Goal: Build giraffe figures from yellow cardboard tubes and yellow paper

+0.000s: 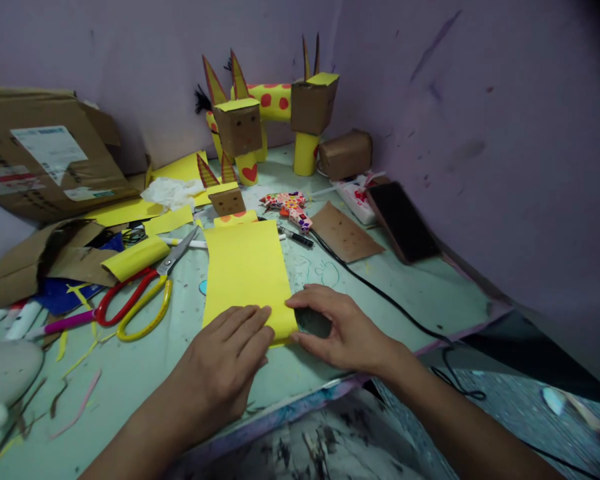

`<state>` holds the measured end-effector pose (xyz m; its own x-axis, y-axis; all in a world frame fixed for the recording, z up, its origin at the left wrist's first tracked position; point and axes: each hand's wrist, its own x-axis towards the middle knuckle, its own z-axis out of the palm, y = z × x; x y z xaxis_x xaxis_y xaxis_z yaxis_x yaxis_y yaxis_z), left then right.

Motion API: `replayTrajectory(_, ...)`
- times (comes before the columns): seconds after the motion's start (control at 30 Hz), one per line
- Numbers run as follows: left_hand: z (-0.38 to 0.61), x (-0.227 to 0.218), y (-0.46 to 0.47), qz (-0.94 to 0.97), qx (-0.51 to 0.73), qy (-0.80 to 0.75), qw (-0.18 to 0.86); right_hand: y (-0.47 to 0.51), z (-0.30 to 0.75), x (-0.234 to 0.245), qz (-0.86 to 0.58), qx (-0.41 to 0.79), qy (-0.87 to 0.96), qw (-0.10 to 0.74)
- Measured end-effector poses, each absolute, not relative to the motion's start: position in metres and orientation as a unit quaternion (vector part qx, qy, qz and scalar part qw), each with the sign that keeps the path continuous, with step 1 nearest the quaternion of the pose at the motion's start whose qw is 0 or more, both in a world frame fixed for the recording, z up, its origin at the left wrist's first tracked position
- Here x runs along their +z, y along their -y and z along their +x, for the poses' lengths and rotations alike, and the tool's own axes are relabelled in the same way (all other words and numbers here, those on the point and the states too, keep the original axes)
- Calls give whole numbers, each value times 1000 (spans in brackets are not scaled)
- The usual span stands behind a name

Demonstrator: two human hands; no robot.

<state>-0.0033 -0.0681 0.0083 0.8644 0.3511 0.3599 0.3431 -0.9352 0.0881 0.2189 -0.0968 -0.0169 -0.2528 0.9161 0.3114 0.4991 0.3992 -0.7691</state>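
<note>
A sheet of yellow paper (245, 267) lies on the table, its near end curled into a roll. My left hand (237, 353) lies over the left part of that roll, fingers together and thumb mostly hidden. At the roll's right end, my right hand (343, 327) grips the paper between thumb and fingertips. Just beyond the sheet stands a small cardboard animal head (227, 201) with pointed ears and a spotted yellow piece below it. Scissors (163, 273) with red and yellow handles lie left of the sheet.
Two larger cardboard and yellow paper animals (239, 127) stand by the wall. A patterned glue gun (290, 205) trails a black cable across the right side. A phone (403, 220) leans at the right. Cardboard boxes (45, 153), paper scraps and markers crowd the left.
</note>
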Motion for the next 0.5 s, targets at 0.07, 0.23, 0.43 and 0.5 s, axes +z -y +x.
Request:
replayTrajectory(0.07,-5,5,67,968,184,-172,4,97,220,-15,-470,274,755,367)
replayTrajectory(0.23,-3,4,63,961,213,-179,5,105,220,-12,-467,241,772,357)
replayTrajectory(0.43,-2,7,62,958,218,-186,9,115,215,-15,-499,159,787,325)
replayTrajectory(0.5,-2,6,62,958,221,-182,8,116,212,-15,-517,150,781,317)
